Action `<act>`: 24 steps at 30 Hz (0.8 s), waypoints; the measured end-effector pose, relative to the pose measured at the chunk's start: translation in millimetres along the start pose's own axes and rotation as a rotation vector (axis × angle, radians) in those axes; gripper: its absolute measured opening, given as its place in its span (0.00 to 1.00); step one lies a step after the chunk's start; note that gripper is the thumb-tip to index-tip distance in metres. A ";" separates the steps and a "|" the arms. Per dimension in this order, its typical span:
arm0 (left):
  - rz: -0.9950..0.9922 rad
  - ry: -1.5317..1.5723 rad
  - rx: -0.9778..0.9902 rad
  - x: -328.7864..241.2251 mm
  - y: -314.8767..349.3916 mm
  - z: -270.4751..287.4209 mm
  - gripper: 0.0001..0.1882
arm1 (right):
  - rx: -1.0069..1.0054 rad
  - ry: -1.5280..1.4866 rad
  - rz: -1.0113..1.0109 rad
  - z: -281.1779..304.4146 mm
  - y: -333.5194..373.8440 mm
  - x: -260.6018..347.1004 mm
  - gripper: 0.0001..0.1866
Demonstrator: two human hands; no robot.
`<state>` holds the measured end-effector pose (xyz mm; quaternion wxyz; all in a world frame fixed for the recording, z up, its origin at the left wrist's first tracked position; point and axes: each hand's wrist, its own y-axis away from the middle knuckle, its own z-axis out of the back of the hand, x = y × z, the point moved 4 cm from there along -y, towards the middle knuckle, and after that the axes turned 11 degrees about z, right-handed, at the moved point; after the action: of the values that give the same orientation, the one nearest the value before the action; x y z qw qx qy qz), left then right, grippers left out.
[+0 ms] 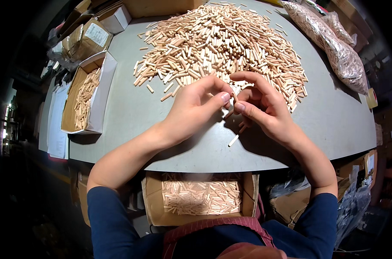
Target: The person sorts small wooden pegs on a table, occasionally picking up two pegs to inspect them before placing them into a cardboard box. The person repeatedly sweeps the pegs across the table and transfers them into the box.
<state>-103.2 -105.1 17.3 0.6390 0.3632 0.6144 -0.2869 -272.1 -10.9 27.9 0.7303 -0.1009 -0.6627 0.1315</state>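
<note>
A large pile of short wooden dowel pins (213,39) covers the far middle of the grey table. My two hands meet at its near edge. A dowel pin (235,96) stands between the fingertips, pinched by my right hand (265,103), whose other fingers curl. My left hand (200,101) is closed, thumb against the fingers; whether it grips anything is hidden. A loose pale dowel pin (233,140) lies on the table just below the hands. More pins lie partly hidden under my right hand.
A white carton (102,93) with dowel pins stands at left, beside papers (58,123). Clear bags full of pins (329,45) lie at far right, near a tape roll (371,98). An open cardboard box (153,207) of pins sits below the table's front edge.
</note>
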 end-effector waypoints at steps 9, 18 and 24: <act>-0.078 -0.261 -0.045 0.1 -0.6 3.6 0.07 | 0.044 -0.036 -0.061 0.6 1.8 -5.9 0.19; -0.108 -0.291 -0.040 -0.1 1.4 0.3 0.04 | 0.005 -0.171 -0.098 -1.1 5.8 -10.4 0.06; 0.065 0.111 0.026 2.5 10.3 -12.3 0.03 | 0.028 0.035 0.040 -9.5 13.8 2.8 0.03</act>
<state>-101.7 -89.0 16.2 0.6081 0.4065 0.6331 -0.2533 -263.2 3.3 25.1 0.7403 -0.1063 -0.6458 0.1536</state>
